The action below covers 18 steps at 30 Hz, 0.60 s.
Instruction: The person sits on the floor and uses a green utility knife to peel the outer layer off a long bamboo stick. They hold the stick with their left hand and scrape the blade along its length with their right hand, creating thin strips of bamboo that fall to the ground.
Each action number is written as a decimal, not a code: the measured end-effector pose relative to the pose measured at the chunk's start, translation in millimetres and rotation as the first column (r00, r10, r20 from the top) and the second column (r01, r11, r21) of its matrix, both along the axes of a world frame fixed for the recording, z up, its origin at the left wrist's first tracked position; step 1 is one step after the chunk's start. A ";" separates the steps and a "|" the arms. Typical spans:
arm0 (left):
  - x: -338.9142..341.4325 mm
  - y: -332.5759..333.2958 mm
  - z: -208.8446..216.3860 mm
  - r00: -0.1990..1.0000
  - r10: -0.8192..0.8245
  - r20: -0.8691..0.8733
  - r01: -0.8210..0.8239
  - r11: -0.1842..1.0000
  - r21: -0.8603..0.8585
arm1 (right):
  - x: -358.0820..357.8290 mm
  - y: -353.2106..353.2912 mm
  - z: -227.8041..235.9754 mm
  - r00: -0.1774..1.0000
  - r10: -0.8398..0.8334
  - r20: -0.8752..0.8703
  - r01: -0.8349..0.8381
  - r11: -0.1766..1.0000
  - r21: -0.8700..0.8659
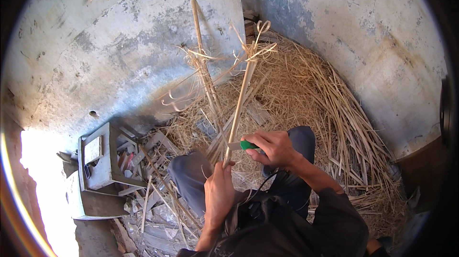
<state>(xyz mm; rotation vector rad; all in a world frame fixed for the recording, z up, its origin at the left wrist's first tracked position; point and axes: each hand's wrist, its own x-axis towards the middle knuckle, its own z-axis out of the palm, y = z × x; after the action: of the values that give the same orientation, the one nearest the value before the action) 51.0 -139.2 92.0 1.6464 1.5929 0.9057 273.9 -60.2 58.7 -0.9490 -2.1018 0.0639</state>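
Note:
My left hand point(220, 191) is closed around the lower end of a pale split bamboo or wooden stick point(241, 95). The stick slants up and away from me, with thin shavings curling at its far end. In my right hand point(275, 147) is a knife point(248, 145) with a green handle. Its short, flat blade lies across the stick just above my left fingers. A second stick point(203, 68) leans against the wall left of the first, also fringed with curled shavings. My bent knees flank the work.
A heap of straw-like shavings point(291, 82) covers the floor ahead, with long split strips point(354, 132) along its right side. Peeling walls point(138, 32) meet at the back. To the left lies a battered wooden stool or box point(117, 168) among scraps.

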 end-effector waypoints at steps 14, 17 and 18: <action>-4.7 -4.2 -15.0 0.999 -0.022 -0.025 0.024 0.995 0.092 | 9.1 9.7 11.0 0.997 -0.064 0.031 0.061 0.994 0.086; -2.7 -3.9 -0.8 0.999 -0.012 -0.040 0.011 1.000 -0.026 | 10.9 14.2 9.0 0.996 -0.084 -0.004 0.084 0.991 0.104; -3.4 -4.1 -4.2 0.999 -0.014 -0.035 0.014 1.000 0.003 | 11.8 15.8 8.6 0.995 -0.093 -0.022 0.095 0.989 0.112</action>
<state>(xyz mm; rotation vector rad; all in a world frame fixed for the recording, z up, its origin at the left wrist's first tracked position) 47.6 -143.3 87.8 1.6820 1.6024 0.8777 285.8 -44.4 67.3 -0.9746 -2.0197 -0.0939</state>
